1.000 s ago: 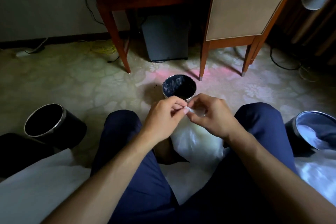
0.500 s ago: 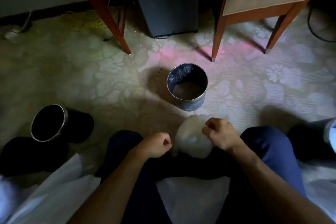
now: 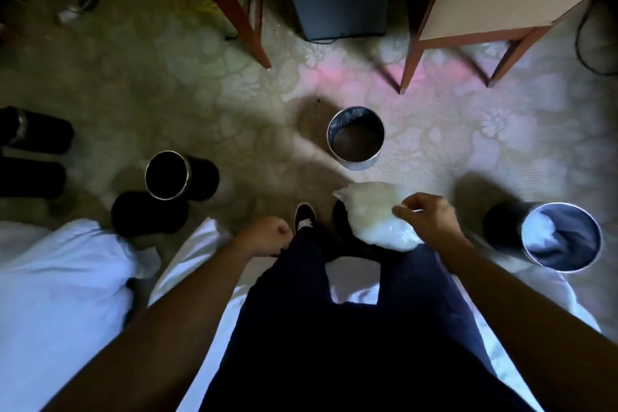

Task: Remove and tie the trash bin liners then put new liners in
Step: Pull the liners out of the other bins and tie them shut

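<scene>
Gripping the puffed white liner [image 3: 371, 214] by its top, the right hand [image 3: 426, 222] is holding it low over the floor [image 3: 200, 94], near the bare steel bin [image 3: 355, 139], likely for setting aside; the left hand [image 3: 267, 239] is hanging fisted, holding nothing.

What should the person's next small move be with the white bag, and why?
Probably set the white bag down on the carpet beside them. The right hand grips it, the left hand is curled and seems empty, and the centre bin ahead looks unlined, so fitting a liner will likely need both hands.
</scene>
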A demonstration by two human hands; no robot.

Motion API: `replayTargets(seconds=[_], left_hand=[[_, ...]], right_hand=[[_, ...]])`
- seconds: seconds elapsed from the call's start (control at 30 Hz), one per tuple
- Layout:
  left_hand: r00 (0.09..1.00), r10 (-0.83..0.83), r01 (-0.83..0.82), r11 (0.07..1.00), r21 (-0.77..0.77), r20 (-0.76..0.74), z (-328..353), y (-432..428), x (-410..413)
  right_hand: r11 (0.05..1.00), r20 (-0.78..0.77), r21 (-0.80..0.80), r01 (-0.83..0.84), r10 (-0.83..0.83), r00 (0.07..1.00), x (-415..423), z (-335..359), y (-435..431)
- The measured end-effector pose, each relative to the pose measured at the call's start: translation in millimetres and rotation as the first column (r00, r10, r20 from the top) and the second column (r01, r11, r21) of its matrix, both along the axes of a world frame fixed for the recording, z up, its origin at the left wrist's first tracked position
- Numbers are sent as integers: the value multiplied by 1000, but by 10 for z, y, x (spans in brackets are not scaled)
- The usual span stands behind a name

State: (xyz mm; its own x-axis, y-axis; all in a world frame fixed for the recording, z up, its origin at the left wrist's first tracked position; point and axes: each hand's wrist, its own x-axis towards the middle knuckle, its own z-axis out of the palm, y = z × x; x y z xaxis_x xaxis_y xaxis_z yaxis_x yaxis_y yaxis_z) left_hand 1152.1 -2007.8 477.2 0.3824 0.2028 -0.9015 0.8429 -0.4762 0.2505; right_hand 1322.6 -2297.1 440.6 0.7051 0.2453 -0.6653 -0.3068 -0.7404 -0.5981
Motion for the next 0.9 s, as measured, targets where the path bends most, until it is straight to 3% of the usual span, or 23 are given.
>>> replayTargets(seconds=[0.2,0.53,0.8,0.9], left_hand=[[972,220,-227,970,83,86,448,129,-13],[866,465,-488,866,108,183,603,47,-671],[908,392,-405,911,75,147,329,924,-1219],[955,250,-264,961,76,160,162,1556,-1327]], right_hand=[[998,-51,45,55,-52,997,165,79,149],[895,-39,220,-387,404,914,345,350,1161],[823,83,181,-539,533,842,249,515,2287],[846,102,109,-522,513,852,65,629,2629]])
